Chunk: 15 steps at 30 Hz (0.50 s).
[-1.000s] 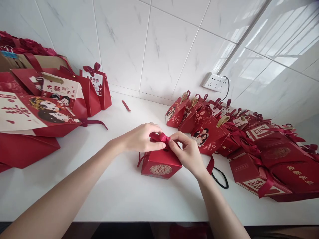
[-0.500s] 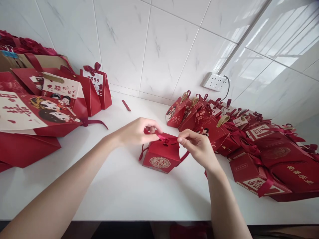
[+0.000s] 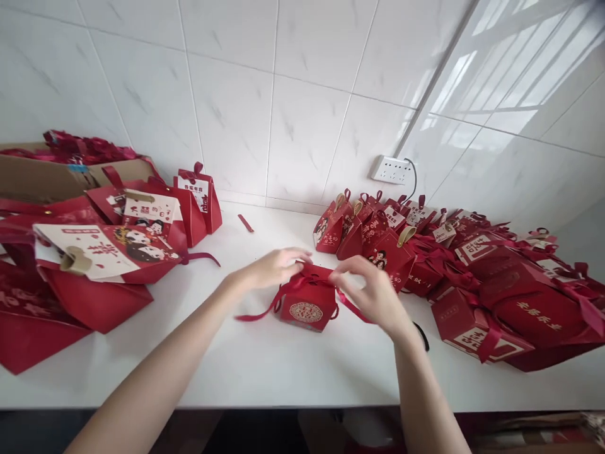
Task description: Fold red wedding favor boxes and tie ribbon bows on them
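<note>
A small red gift box (image 3: 306, 313) with a round gold emblem stands upright on the white table, a twisted cord loop at each side. A red ribbon (image 3: 283, 291) crosses its top; one tail lies out to the left and the other slants down to the right. My left hand (image 3: 276, 268) is at the box's top left corner, thumb and fingers closed on the edge. At the top right, my right hand (image 3: 366, 290) is closed at the ribbon, somewhat blurred. The exact contact of its fingertips is hidden.
Red gift bags (image 3: 158, 249) are heaped on the left, before a cardboard box (image 3: 38, 176) of ribbons. Many red boxes (image 3: 477, 331) crowd the right side. A short red strip (image 3: 245, 222) lies behind my hands. A power strip (image 3: 392, 170) is on the tiled wall.
The ribbon's left tail now lies out beside the box. My left hand has moved onto the box's corner and my right hand has turned lower. The camera view has shifted.
</note>
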Available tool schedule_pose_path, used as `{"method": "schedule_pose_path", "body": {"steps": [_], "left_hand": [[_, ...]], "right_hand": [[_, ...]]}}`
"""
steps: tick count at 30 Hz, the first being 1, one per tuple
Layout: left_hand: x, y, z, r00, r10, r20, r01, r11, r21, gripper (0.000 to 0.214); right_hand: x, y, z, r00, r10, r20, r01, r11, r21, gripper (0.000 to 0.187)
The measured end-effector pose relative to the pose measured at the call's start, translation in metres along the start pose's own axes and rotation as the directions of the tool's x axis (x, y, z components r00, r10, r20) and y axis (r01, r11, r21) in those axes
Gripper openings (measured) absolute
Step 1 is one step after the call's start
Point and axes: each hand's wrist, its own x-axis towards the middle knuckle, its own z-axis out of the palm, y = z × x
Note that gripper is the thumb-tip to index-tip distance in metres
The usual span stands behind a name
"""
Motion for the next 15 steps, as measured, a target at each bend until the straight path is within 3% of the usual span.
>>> {"method": "schedule_pose_path", "body": {"steps": [3, 7, 11, 15], "left_hand": [[-0.01, 0.006, 0.007, 0.997, -0.057, 0.047, 0.055, 0.997, 0.047, 0.034], [-0.032, 0.015, 0.0, 0.991, -0.134, -0.025, 0.136, 0.978, 0.157, 0.041], [-0.039, 0.021, 0.006, 0.997, -0.028, -0.065, 0.04, 0.982, 0.186, 0.033], [-0.036, 0.02, 0.019, 0.996, -0.059, 0.062, 0.05, 0.988, 0.143, 0.043]], "right_hand": [[-0.012, -0.004, 0.009, 0.98, 0.02, 0.198, 0.005, 0.993, -0.121, 0.021], [-0.016, 0.005, 0.008, 0.991, 0.043, 0.13, -0.017, 0.981, -0.191, 0.018], [-0.013, -0.005, 0.007, 0.992, -0.09, 0.094, 0.097, 0.993, -0.07, 0.018], [-0.01, -0.019, 0.011, 0.967, -0.126, 0.221, 0.132, 0.991, -0.012, 0.017]]}}
